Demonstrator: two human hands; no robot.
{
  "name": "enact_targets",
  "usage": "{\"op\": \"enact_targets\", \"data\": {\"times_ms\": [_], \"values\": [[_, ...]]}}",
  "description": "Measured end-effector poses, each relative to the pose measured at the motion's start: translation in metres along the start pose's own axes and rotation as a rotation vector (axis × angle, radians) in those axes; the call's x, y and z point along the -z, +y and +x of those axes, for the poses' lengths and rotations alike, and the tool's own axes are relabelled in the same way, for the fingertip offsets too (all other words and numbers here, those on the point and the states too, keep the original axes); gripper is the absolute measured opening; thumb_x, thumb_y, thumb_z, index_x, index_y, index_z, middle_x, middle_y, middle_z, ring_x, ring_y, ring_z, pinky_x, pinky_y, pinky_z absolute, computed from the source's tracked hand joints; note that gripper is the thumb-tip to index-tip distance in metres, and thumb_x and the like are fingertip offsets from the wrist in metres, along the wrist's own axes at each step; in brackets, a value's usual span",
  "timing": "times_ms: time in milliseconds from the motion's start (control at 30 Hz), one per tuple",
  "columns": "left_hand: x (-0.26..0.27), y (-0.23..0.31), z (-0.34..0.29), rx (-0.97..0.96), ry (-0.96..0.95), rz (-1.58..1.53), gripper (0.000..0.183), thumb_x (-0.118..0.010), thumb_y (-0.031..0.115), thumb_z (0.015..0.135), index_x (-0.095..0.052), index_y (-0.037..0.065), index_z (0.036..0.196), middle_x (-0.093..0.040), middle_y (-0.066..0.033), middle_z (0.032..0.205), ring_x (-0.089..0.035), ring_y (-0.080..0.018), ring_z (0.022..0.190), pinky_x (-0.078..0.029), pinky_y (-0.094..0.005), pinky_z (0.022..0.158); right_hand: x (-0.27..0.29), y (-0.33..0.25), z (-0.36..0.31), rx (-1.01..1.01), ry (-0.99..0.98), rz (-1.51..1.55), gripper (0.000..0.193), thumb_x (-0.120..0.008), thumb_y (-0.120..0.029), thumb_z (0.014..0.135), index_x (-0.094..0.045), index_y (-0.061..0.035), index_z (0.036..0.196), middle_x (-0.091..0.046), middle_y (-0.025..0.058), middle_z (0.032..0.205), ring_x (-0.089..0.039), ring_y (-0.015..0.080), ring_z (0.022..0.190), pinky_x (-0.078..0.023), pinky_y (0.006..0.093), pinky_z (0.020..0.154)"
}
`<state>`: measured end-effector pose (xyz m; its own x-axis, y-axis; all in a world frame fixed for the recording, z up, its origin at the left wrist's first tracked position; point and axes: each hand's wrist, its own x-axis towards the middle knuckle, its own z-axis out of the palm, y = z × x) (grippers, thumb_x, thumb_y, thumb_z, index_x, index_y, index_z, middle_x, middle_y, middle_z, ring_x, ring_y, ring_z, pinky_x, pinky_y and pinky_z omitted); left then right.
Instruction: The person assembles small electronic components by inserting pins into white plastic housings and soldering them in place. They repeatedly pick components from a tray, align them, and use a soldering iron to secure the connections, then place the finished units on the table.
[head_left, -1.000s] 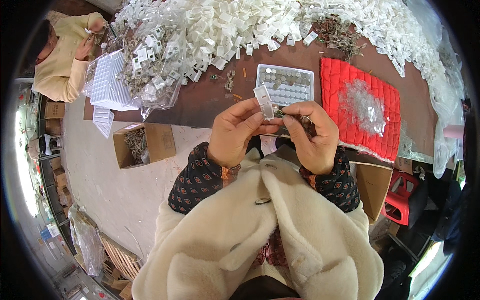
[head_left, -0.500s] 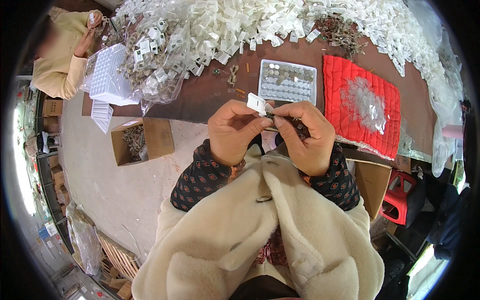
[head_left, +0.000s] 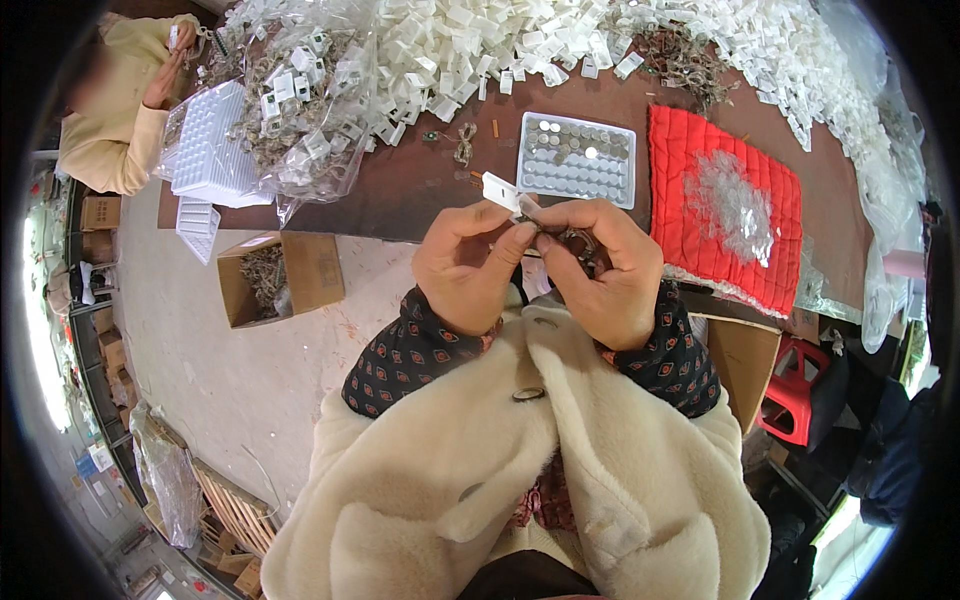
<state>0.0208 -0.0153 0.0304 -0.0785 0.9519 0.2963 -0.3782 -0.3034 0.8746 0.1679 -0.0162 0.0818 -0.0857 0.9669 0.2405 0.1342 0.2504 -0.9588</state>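
There it was, over the near edge of the brown flat worktop [head_left: 420,195]: a small white rectangular plastic case [head_left: 501,192], pinched in the left hand [head_left: 468,265], the nearer one, its long axis slanting down toward the right hand [head_left: 605,270]. That hand's fingers were bunched narrow around thin brownish looped wire [head_left: 582,248]; whether they also touched the case was hard to tell.

A cream plush coat [head_left: 420,480] bears dark-rimmed buttons [head_left: 528,395]; black oversleeves [head_left: 400,365], printed with red-centred diamonds, end in orange-patterned cuffs [head_left: 490,336].
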Motion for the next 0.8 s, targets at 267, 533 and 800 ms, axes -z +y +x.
{"op": "enact_targets", "data": {"times_ms": [267, 533, 800], "values": [[0.004, -0.003, 0.004, -0.127, -0.084, 0.140, 0.025, -0.063, -0.010, 0.090, -0.049, 0.001, 0.108, -0.067, -0.0223, 0.111, -0.067, -0.0235, 0.103, -0.056, -0.0339, 0.086, 0.000, -0.001, 0.003, -0.046, 0.061, 0.005, 0.014, -0.064, 0.009, 0.084, -0.061, 0.0006, 0.095, -0.066, 0.0063, 0.090, -0.062, 0.0085, 0.076, -0.050, 0.0223, 0.068], [0.008, -0.004, 0.005, 0.103, -0.005, -0.300, 0.024, -0.060, -0.007, 0.093, -0.049, 0.002, 0.113, -0.065, -0.0192, 0.111, -0.065, -0.0221, 0.100, -0.055, -0.0353, 0.084, 0.003, 0.007, 0.013, -0.446, -0.119, 0.591, 0.018, -0.068, 0.005, 0.088, -0.055, -0.0022, 0.098, -0.065, 0.0043, 0.092, -0.062, 0.0088, 0.071, -0.052, 0.0227, 0.063], [0.017, -0.011, 0.009, 0.323, 0.118, -0.520, 0.019, -0.058, -0.001, 0.096, -0.050, 0.007, 0.112, -0.066, -0.0183, 0.111, -0.068, -0.0247, 0.094, -0.057, -0.0390, 0.084, 0.006, 0.035, 0.002, -0.435, -0.188, 0.456, 0.017, -0.068, -0.001, 0.092, -0.058, 0.0000, 0.106, -0.065, 0.0033, 0.097, -0.062, 0.0075, 0.086, -0.052, 0.0239, 0.075]]}}
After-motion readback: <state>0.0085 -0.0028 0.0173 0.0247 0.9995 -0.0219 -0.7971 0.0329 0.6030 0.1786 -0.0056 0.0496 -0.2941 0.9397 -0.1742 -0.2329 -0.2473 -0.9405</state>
